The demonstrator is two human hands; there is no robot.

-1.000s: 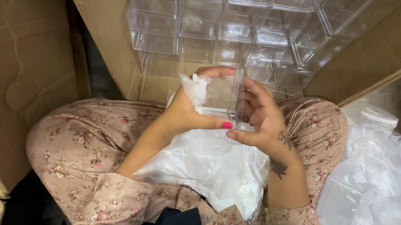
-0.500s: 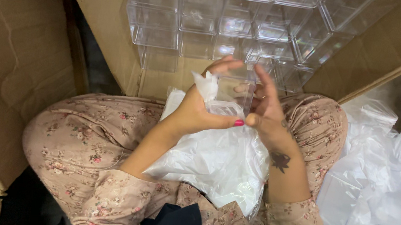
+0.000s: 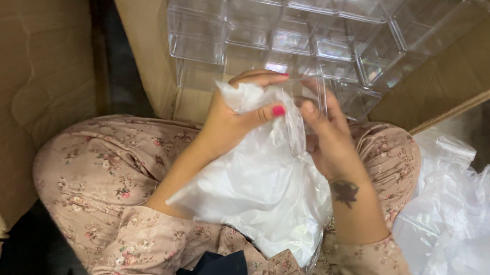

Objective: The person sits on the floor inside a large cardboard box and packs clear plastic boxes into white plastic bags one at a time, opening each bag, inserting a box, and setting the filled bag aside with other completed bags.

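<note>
Plastic bag [image 3: 258, 187]: thin, whitish and see-through, crumpled; drapes from both hands down across the lap, its upper edge bunched at the fingers.
Clear box [image 3: 307, 95]: small, hard, see-through plastic (edges only faintly visible), held upright above the lap at the bag's top, partly wrapped by the film.
Contact: bag and box touch; how far the box sits inside the bag cannot be told.
</note>
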